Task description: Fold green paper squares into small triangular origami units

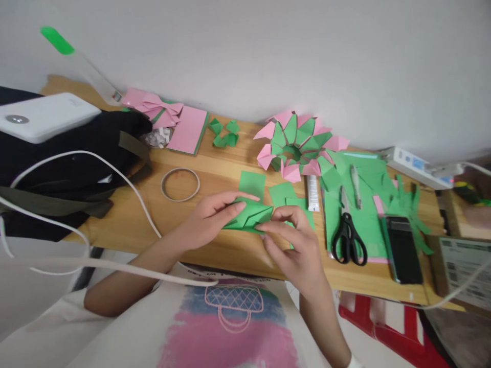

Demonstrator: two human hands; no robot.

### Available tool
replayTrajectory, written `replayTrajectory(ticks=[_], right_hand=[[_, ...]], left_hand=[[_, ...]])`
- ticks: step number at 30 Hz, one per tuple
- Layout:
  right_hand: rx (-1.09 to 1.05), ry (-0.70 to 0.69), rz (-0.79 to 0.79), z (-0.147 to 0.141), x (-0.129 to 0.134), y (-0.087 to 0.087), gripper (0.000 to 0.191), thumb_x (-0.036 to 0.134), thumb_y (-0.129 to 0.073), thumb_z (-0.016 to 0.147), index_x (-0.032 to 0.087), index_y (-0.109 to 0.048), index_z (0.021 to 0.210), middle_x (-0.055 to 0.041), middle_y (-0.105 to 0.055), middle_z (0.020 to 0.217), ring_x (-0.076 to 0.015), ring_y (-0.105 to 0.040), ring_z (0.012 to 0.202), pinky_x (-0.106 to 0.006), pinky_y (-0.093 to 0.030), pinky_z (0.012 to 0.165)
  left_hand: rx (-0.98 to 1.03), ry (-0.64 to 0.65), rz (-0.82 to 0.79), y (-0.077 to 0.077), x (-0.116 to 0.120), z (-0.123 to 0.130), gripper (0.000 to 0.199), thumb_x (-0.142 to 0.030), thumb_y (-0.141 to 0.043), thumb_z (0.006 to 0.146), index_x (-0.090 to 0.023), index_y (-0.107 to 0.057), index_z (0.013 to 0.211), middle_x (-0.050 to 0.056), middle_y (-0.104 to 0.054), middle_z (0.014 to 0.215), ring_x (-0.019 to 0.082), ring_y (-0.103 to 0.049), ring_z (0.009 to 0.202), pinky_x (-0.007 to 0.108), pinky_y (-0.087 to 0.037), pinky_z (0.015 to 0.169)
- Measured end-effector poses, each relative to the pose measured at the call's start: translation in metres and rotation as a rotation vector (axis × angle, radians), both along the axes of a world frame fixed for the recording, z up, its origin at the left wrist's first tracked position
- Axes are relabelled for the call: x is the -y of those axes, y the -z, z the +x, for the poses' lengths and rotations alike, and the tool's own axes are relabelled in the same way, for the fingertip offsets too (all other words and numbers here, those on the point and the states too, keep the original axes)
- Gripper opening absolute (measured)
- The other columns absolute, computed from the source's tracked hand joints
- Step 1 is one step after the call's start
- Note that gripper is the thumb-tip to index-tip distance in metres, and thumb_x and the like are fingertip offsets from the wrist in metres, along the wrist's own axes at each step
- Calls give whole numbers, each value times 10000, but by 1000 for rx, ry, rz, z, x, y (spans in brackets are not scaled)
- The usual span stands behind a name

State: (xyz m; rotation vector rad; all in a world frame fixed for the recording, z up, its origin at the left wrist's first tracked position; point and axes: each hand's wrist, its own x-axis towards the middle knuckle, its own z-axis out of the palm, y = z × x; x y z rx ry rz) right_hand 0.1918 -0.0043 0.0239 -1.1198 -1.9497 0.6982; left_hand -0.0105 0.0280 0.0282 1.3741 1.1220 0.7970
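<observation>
A folded piece of green paper (251, 215) is held between both hands above the front part of the wooden table. My left hand (215, 214) pinches its left end, thumb on top and fingers behind. At the right end, my right hand (293, 235) grips the paper's corner between thumb and fingers. Creased flaps show on the upper face of the paper. Just behind it lies a flat green paper square (252, 184), with more green squares (286, 194) to the right. A pink and green folded-paper ring (293, 148) stands farther back.
Black scissors (348, 240) and a craft knife (356, 186) lie on green sheets, beside a phone (402, 250). A glue tube (312, 193) is near the ring. Left are a tape roll (180, 184), pink paper (187, 129), a black bag (115, 133) and white cables (134, 189).
</observation>
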Motion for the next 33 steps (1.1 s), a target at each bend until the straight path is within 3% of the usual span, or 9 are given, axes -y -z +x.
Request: replayTrajectory(ticks=[6, 11, 19, 26, 33], right_hand=[[159, 10, 185, 5, 5, -2, 200, 67, -630, 841, 210, -705, 959, -83, -506, 1170, -221, -529, 1078, -390, -481, 895], [221, -8, 274, 5, 6, -4, 186, 49, -632, 847, 189, -693, 953, -83, -611, 1132, -232, -556, 1014, -407, -464, 862], [243, 53, 267, 8, 5, -4, 208, 65, -637, 843, 234, -675, 957, -76, -649, 1109, -240, -570, 1002, -432, -479, 860], [291, 148, 342, 9, 1, -1, 215, 64, -631, 835, 241, -678, 948, -93, -619, 1131, -240, -600, 997, -427, -498, 813], [257, 178, 350, 10, -2, 2, 232, 40, -627, 825, 227, -674, 954, -96, -612, 1112, -227, -622, 991, -406, -510, 801]], left_hand=[[169, 86, -167, -1, -12, 1, 220, -296, -596, 876, -205, -732, 1024, 11, -740, 947, 153, -666, 847, 212, -522, 733], [232, 178, -254, -2, -21, 1, 235, -299, -627, 861, -175, -712, 1042, 25, -728, 953, 143, -647, 819, 211, -505, 711], [296, 149, -316, -1, -26, 3, 185, -283, -642, 824, -204, -745, 955, 5, -740, 887, 143, -662, 812, 218, -522, 723], [255, 95, -330, 1, -26, 5, 227, -332, -687, 785, -191, -733, 957, 49, -752, 914, 186, -690, 833, 287, -556, 766], [208, 33, -329, 3, -25, 9, 223, -401, -696, 759, -190, -711, 831, 22, -709, 781, 153, -623, 704, 256, -510, 660]])
